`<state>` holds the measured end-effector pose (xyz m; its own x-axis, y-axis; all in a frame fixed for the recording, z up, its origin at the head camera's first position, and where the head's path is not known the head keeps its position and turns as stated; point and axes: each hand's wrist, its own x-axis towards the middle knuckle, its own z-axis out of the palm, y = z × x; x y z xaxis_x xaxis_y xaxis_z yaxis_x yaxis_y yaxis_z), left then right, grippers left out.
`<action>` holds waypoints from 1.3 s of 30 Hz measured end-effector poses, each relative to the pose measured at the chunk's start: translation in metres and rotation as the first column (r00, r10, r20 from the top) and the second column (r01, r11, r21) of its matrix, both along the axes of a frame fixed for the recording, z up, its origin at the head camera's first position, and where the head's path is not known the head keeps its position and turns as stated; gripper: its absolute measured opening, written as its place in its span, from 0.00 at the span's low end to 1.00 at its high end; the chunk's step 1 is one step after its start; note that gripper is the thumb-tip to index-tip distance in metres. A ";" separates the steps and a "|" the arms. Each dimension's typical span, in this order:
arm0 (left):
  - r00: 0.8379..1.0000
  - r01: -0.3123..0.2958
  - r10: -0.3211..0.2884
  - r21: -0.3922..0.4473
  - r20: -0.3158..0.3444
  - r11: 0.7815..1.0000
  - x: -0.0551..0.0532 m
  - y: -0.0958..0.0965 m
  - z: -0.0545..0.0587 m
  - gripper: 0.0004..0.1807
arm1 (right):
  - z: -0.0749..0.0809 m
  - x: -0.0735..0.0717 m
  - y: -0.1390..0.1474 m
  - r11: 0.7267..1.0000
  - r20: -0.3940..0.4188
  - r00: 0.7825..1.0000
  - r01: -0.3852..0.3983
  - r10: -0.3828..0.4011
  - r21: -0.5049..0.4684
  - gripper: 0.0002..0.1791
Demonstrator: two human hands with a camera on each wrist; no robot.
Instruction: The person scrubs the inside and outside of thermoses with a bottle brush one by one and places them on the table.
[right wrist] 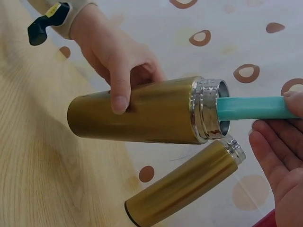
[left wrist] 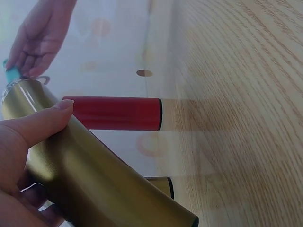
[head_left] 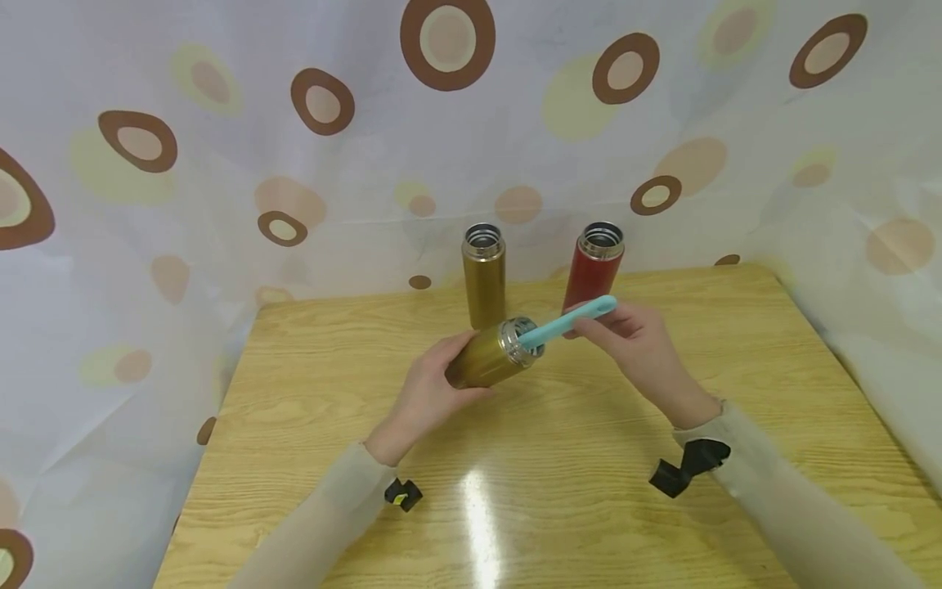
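My left hand (head_left: 427, 391) grips a gold vacuum flask (head_left: 484, 360), thumb on one side and fingers round the other. The flask is held tilted over the table, its lidless steel mouth toward the right. A turquoise handle (head_left: 567, 322) sticks out of that mouth; its inner end is hidden inside the flask. Between thumb and fingers, my right hand (head_left: 648, 353) pinches the handle's outer end. In the right wrist view the handle (right wrist: 253, 108) lies nearly in line with the gold flask (right wrist: 147, 113).
Behind the hands, a second gold flask (head_left: 486, 286) and a red flask (head_left: 590, 280) stand upright without lids. The wooden table (head_left: 331, 458) ends at a spotted cloth backdrop (head_left: 368, 180), which also rises at both sides.
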<state>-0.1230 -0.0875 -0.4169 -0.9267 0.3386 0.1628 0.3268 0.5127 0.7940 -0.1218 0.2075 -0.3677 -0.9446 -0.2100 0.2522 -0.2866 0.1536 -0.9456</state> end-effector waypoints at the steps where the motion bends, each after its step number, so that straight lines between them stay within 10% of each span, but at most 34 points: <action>1: 1.000 -0.001 0.001 0.002 0.003 1.000 0.000 0.000 0.000 0.43 | 0.000 0.000 0.000 1.000 0.003 1.000 0.000 0.000 0.002 0.11; 19: 1.000 -0.002 0.002 0.005 -0.030 1.000 0.000 -0.013 -0.006 0.43 | 0.014 -0.005 0.025 0.959 -0.053 0.999 -0.020 0.005 -0.284 0.10; 30: 1.000 -0.006 0.006 -0.015 0.001 1.000 -0.001 -0.004 -0.004 0.43 | 0.000 -0.001 0.003 1.000 0.024 1.000 -0.002 0.002 -0.012 0.12; 39: 1.000 -0.016 0.015 0.017 0.024 1.000 0.000 -0.002 -0.002 0.43 | 0.002 -0.002 0.004 1.000 0.041 0.999 -0.008 0.008 0.011 0.11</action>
<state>-0.1229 -0.0894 -0.4187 -0.9356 0.3215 0.1463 0.2999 0.5040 0.8099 -0.1235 0.2119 -0.3658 -0.9524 -0.2201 0.2109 -0.2489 0.1618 -0.9549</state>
